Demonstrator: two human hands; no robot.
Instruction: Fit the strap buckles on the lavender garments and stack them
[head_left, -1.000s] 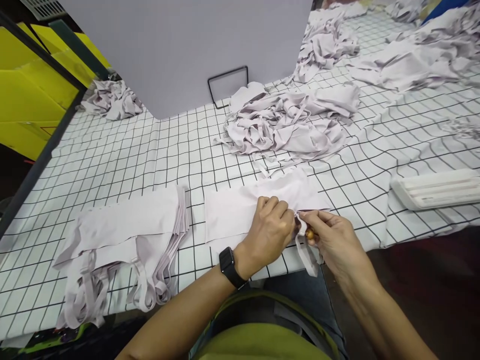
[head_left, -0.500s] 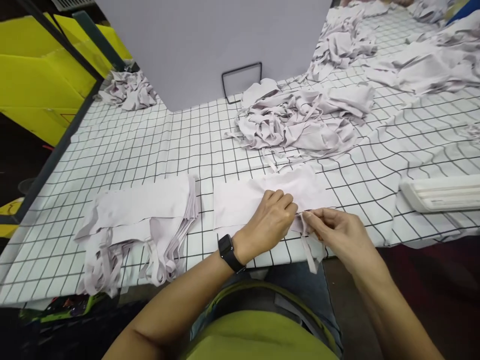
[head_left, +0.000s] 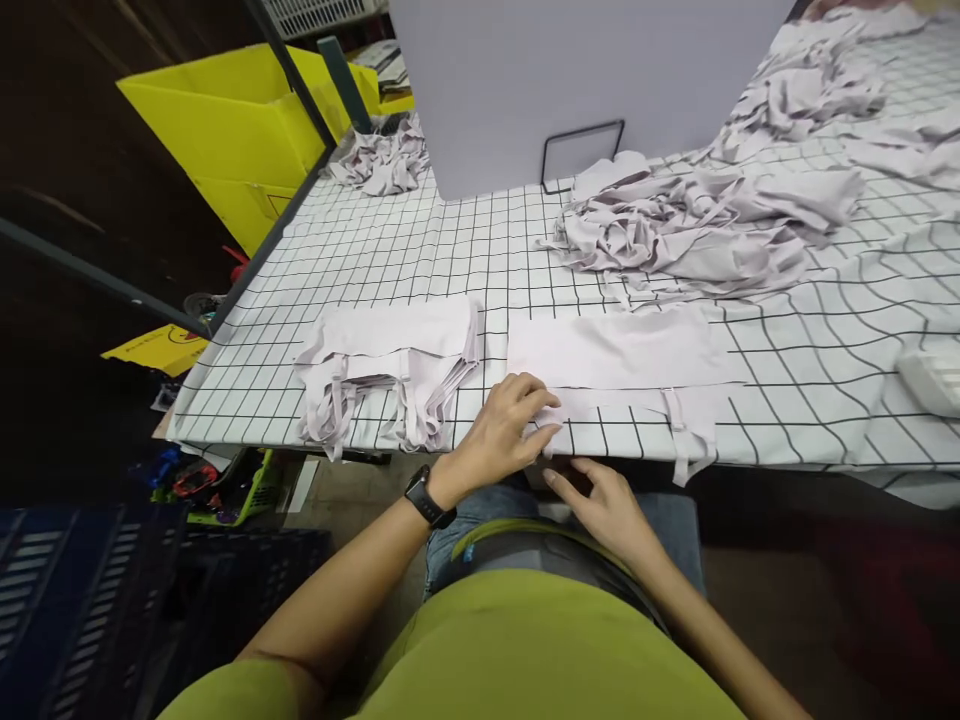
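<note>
A pale pinkish fabric piece [head_left: 615, 350] lies flat near the table's front edge, with a narrow strap [head_left: 679, 440] hanging from its lower right part. My left hand [head_left: 506, 425], with a black watch at the wrist, rests at the piece's lower left corner; its thumb and fingers are apart over the cloth. Just in front of the table edge is my right hand [head_left: 607, 505], thumb and forefinger spread, no cloth visible in it. To the left sits a stack of similar strapped fabric pieces [head_left: 390, 335], their straps hanging toward the edge.
A heap of loose fabric pieces [head_left: 697, 225] lies behind the flat piece. A grey panel [head_left: 585, 80] stands at the back with a black wire frame [head_left: 581, 128]. Yellow bins [head_left: 240, 130] stand beyond the left edge; a white object [head_left: 934, 375] lies at right.
The view has swung left. Both hands have moved from the right-hand strap to the fabric's lower left corner. My right hand has let go of the strap, which now hangs free.
</note>
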